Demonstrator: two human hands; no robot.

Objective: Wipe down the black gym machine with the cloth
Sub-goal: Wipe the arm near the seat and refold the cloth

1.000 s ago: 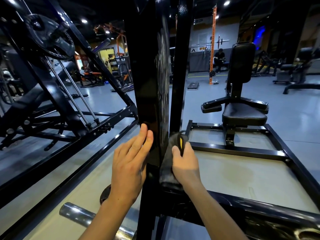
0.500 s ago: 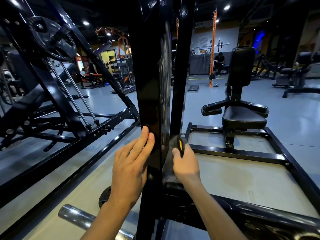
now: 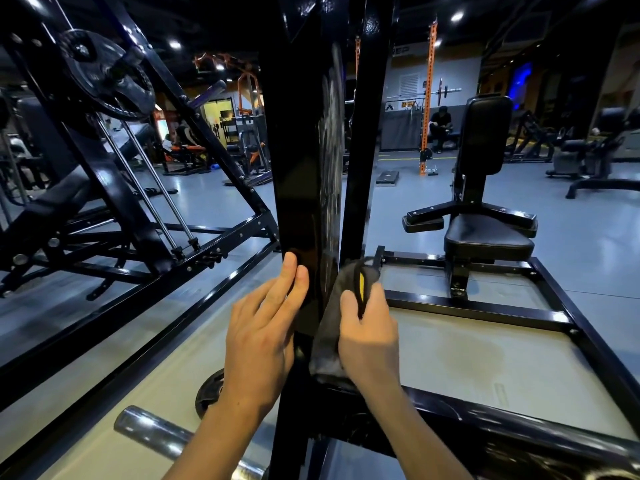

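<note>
Plate (image 3: 104, 76): black disc, mounted high on the slanted frame at far left.
Bar (image 3: 156, 434): chrome, lying low on the floor, near the left forearm.
Left hand (image 3: 263, 327): fingers straight and together, laid flat against the post's left face; gripping nothing.
Post (image 3: 298, 168): glossy black upright of the machine, dead centre, streaked with pale smears on its right face.
Cloth (image 3: 329, 341): dark grey with a yellow strip, bunched, hanging down against the post's right edge.
Right hand (image 3: 369, 337): curled round the cloth, thumb and fingers clamped on it.
Seat (image 3: 488, 237): black padded, upright backrest, standing right, apart from the post.
</note>
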